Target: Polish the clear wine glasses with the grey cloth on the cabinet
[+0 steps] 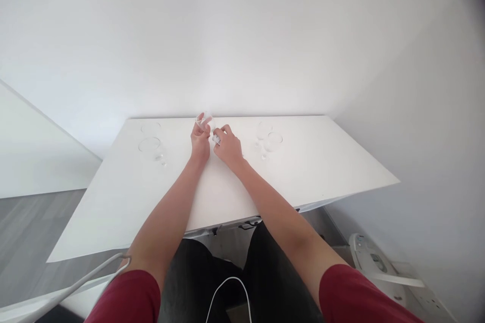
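Left hand [200,137] grips a clear stemmed glass [205,122], upright, near the table [303,171] back edge; right hand [226,145] pinches something small and white beside it.

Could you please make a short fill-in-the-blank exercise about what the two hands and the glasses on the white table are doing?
1. The left hand holds a clear ____ near the back edge of the table.
2. The right hand holds a small ____-coloured thing, too small to identify, against it.
3. Two more wine glasses stand to the ____ of the hands, and two others on the opposite side.
4. Both sleeves are dark ____.

Missing words: glass; white; left; red
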`<action>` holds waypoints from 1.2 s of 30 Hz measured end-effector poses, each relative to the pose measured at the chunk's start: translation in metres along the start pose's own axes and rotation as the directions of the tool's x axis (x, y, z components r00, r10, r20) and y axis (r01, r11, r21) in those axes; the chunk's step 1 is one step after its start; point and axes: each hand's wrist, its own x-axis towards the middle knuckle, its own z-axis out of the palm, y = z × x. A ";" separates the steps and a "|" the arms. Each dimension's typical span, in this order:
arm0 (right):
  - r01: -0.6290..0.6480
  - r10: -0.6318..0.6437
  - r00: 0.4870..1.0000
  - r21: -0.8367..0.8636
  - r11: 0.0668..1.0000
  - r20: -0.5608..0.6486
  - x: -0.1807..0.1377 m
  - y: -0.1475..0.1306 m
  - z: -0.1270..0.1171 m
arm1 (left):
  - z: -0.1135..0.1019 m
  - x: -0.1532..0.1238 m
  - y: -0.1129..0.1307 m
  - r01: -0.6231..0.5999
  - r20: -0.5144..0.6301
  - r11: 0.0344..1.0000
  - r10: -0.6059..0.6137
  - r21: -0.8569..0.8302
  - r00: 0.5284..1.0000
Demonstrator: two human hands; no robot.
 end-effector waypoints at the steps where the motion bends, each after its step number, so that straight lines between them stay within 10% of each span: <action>1: -0.020 0.023 0.999 -0.051 0.999 0.045 -0.004 -0.003 -0.005 | 0.001 -0.001 0.000 -0.006 0.032 1.000 0.006 0.004 0.999; 9: -0.004 0.068 0.950 -0.204 0.979 0.305 -0.041 -0.007 -0.025 | 0.016 -0.013 0.005 -0.037 0.293 0.962 -0.046 0.272 0.955; 20: -0.118 0.216 0.912 -0.280 0.953 0.349 -0.049 -0.006 -0.016 | 0.017 -0.013 0.000 -0.073 0.443 0.941 -0.086 0.330 0.892; 28: -0.278 0.405 0.845 -0.359 0.891 0.349 -0.045 0.018 -0.018 | 0.015 -0.009 -0.014 0.103 0.089 0.963 -0.129 0.250 0.988; 36: -0.292 0.416 0.844 -0.361 0.886 0.338 -0.048 0.025 -0.019 | 0.013 -0.006 -0.015 0.181 0.056 0.961 -0.197 0.209 0.979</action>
